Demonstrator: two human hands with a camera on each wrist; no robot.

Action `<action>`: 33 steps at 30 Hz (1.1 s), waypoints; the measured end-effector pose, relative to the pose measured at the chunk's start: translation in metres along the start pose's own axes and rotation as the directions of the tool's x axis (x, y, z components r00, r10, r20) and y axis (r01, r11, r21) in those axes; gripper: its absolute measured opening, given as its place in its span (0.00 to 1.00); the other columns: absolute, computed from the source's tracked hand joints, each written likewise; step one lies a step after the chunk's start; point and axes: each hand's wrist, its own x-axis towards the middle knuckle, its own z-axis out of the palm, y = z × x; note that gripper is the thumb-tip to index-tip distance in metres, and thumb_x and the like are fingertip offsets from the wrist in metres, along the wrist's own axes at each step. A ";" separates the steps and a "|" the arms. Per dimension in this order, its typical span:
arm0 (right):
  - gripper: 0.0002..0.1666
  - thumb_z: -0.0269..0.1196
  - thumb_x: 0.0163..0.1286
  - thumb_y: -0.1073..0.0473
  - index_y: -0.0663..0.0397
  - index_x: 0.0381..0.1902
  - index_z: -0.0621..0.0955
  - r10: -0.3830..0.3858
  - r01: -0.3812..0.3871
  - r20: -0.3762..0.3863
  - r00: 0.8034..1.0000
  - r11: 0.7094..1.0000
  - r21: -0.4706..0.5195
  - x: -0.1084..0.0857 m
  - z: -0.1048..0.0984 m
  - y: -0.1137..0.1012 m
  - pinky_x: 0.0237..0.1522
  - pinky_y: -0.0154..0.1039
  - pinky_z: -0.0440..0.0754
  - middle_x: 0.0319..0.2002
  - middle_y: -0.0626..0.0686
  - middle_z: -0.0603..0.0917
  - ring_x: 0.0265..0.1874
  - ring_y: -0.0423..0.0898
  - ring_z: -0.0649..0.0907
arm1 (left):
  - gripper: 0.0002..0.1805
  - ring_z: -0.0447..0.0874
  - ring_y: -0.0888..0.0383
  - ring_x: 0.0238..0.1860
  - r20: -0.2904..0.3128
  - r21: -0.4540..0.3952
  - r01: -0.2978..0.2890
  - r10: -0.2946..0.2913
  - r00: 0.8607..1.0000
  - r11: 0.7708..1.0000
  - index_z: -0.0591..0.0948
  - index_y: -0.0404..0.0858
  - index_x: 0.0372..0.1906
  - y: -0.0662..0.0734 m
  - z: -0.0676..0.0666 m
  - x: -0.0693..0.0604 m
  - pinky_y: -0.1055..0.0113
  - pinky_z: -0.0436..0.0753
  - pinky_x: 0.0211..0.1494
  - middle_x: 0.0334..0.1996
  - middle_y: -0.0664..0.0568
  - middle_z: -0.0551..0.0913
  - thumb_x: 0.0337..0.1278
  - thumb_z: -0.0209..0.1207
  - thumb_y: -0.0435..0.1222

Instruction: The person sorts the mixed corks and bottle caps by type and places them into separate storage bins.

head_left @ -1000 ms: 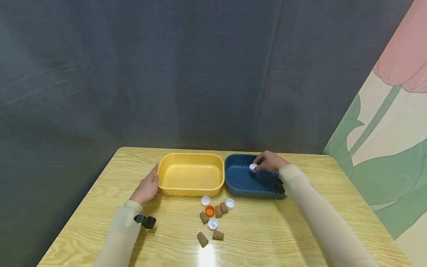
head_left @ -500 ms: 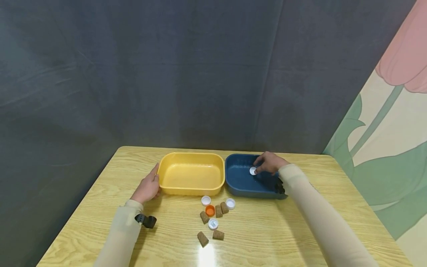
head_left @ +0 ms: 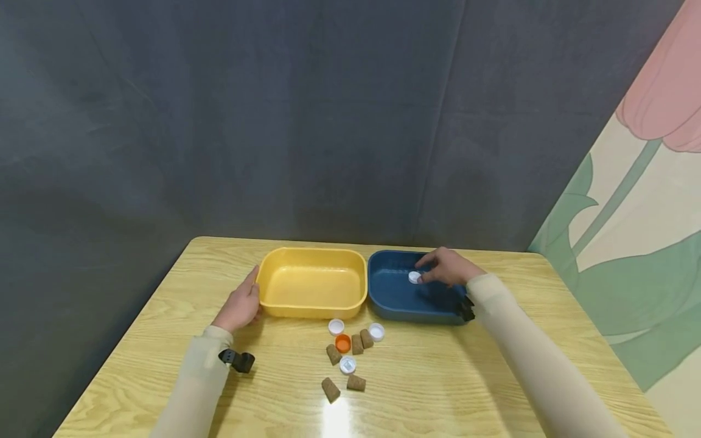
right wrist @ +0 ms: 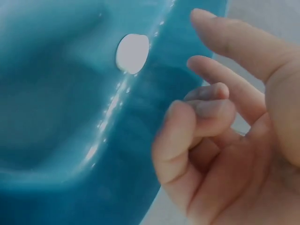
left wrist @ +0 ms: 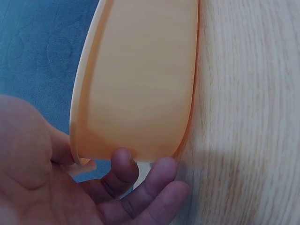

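Observation:
My left hand (head_left: pixel 239 306) grips the left end of a yellow plastic bin (head_left: pixel 313 312). In the left wrist view its fingertips lie against the bin's outer end wall (left wrist: pixel 140 93), with one digit partly hidden behind the rim. Over the dark blue bin (head_left: pixel 408 317) hovers my right hand (head_left: pixel 450 267). A white bottle cap (head_left: pixel 414 277) lies inside that bin, close to the fingertips. The right wrist view shows the cap (right wrist: pixel 132 54) apart from the right hand (right wrist: pixel 234 122), whose thumb and forefinger are spread while other fingers curl loosely around nothing.
In front of the bins lie white bottle caps (head_left: pixel 347 365), an orange cap (head_left: pixel 342 344) and several corks (head_left: pixel 331 390) on the wooden table (head_left: pixel 438 377). The two bins stand side by side. A dark curtain (head_left: pixel 328 121) hangs behind the table.
My right hand has lowered the white bottle cap to the floor of the blue bin and let go of it. The left hand keeps its hold on the yellow bin.

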 end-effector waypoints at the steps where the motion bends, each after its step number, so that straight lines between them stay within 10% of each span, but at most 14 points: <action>1: 0.28 0.70 0.66 0.53 0.58 0.61 0.82 -0.014 0.014 -0.007 1.000 1.000 0.008 -0.004 0.000 -0.001 0.31 0.46 0.84 0.49 0.63 0.83 0.40 0.53 0.83 | 0.31 0.78 0.51 0.28 0.001 0.001 -0.002 0.002 1.000 1.000 0.41 0.41 0.82 0.000 0.000 0.000 0.61 0.79 0.32 0.30 0.40 0.76 0.82 0.29 0.40; 8: 0.29 0.72 0.63 0.49 0.51 0.61 0.82 -0.151 0.154 -0.032 0.988 0.981 0.117 -0.034 0.010 -0.016 0.18 0.38 0.71 0.19 0.48 0.69 0.13 0.42 0.63 | 0.31 0.78 0.51 0.27 0.010 -0.005 -0.002 0.003 1.000 1.000 0.40 0.43 0.82 0.000 0.001 0.001 0.61 0.79 0.32 0.28 0.42 0.76 0.82 0.28 0.41; 23: 0.32 0.75 0.60 0.54 0.59 0.61 0.81 -0.401 0.365 0.081 0.912 0.887 0.284 -0.073 0.089 -0.052 0.26 0.30 0.73 0.24 0.46 0.82 0.22 0.35 0.75 | 0.30 0.77 0.50 0.27 0.006 -0.025 -0.004 0.004 1.000 1.000 0.40 0.42 0.82 0.005 0.001 -0.003 0.61 0.79 0.32 0.26 0.41 0.76 0.81 0.28 0.39; 33: 0.39 0.76 0.58 0.55 0.62 0.65 0.77 -0.378 0.341 0.062 0.924 0.885 0.317 -0.058 0.125 -0.048 0.19 0.29 0.70 0.17 0.45 0.79 0.15 0.34 0.72 | 0.30 0.78 0.49 0.28 0.009 -0.027 0.008 -0.008 1.000 1.000 0.40 0.43 0.82 0.006 0.001 -0.004 0.59 0.80 0.33 0.28 0.40 0.76 0.82 0.28 0.39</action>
